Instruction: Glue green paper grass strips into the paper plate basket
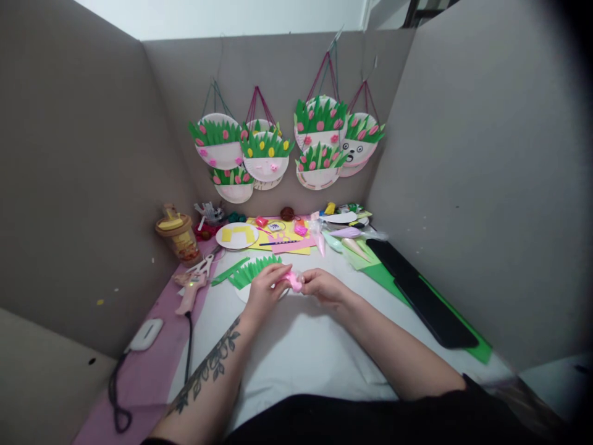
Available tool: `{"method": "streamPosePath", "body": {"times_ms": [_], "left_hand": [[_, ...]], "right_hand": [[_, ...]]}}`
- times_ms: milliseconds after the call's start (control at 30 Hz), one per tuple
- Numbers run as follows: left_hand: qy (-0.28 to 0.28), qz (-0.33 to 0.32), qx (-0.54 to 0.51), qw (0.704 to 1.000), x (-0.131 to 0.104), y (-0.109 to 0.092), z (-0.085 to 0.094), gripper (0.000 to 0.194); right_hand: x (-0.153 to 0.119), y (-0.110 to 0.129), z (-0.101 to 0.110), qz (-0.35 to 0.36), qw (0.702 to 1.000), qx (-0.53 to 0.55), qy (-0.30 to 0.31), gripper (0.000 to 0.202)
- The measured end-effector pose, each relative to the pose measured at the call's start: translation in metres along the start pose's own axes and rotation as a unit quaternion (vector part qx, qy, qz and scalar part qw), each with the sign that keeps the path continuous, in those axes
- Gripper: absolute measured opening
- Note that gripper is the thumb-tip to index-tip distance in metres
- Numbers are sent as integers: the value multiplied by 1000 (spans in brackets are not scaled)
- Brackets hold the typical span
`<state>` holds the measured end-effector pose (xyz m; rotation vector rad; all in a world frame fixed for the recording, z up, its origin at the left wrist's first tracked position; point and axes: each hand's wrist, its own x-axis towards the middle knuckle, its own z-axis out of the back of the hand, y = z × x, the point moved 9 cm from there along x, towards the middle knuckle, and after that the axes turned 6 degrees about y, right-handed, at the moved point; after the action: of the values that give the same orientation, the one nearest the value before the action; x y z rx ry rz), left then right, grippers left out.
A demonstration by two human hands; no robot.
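My left hand [269, 287] and my right hand [320, 285] meet above the table, both closed on a soft pink lump [293, 281] that looks like modelling clay. A bit of clear wrapper seems to show at its right side, by my right fingertips. Under and behind my left hand lies a white paper plate [241, 295] with a fringe of green paper grass [252, 271] on it. My left forearm and hand cover part of that plate. Green paper strips [230, 272] lie at its left.
A pink hot glue gun [189, 293] and a lidded cup [180, 235] stand left. Behind are a plate with yellow pieces [236, 236], pink paper [294, 245] and piping bags [354, 248]. A long black object [426, 303] lies right. Decorated plates [266, 157] hang on the back panel.
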<state>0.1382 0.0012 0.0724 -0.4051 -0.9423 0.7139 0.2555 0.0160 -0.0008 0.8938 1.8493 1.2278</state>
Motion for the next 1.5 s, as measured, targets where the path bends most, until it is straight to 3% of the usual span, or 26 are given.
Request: {"method": "streamPosePath", "body": {"times_ms": [233,400,533,733,1067,1167,1233,1333,1400,1500], "left_hand": [[-35,-10,50,998,-1,-2,8,21],[-35,-5,62,997,0,-2,8,17],[-44,-10,50,998,0,-3,10,16],[-29,-2,47,998,0,-1,9,15],[-65,6,53,996,-1,7,15,17],[-77,69,27,994,0,17,19,18],[-77,145,-27,986,-1,29,19,22],[-79,249,-153,953,-6,48,14,32],[-82,276,-206,935,-8,53,10,37],[-64,273,-193,940,-7,54,8,35]], "right_hand": [[-4,-18,-17,-96,987,121,44,16],[-9,-30,-23,-170,938,302,15,13],[-11,-30,-20,-167,924,342,-24,11],[-10,-26,-11,-147,928,337,-63,9],[-7,-16,11,-79,959,251,-107,9],[-7,-4,25,-9,969,198,-145,12],[-10,13,39,77,973,109,-186,13],[-19,41,49,194,953,-60,-227,13],[-21,46,49,218,942,-113,-228,17],[-20,48,44,232,936,-149,-219,17]]}}
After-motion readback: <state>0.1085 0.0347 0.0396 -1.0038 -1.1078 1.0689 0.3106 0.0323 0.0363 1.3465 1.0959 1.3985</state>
